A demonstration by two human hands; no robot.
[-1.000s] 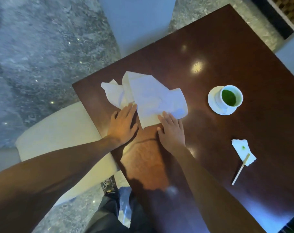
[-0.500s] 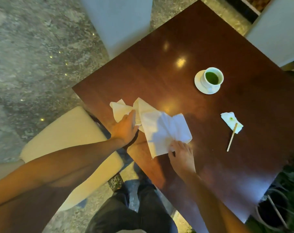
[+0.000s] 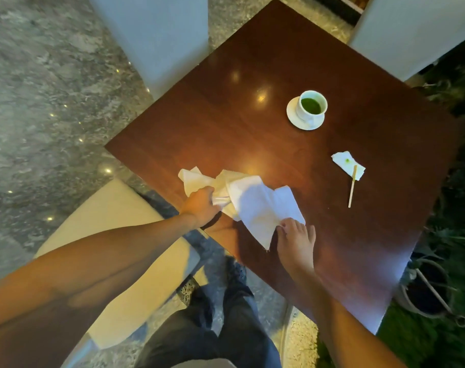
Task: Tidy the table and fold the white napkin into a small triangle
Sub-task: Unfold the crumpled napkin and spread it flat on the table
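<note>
A crumpled white napkin lies near the front left edge of the dark wooden table. My left hand grips a bunched fold at the napkin's left side. My right hand pinches the napkin's near right edge with its fingertips. A white cup of green liquid stands on a saucer toward the back right. A small stained paper scrap lies at the right with a wooden stick across it.
A cream chair seat sits at the table's left front. Two pale chair backs stand beyond the table, one at the far left and one at the far right. A dark pot and greenery are at the right.
Both hands went from lying flat beside the napkin to gripping it. The left hand now clutches the bunched left part, the right pinches the near edge. The head camera shifted.
</note>
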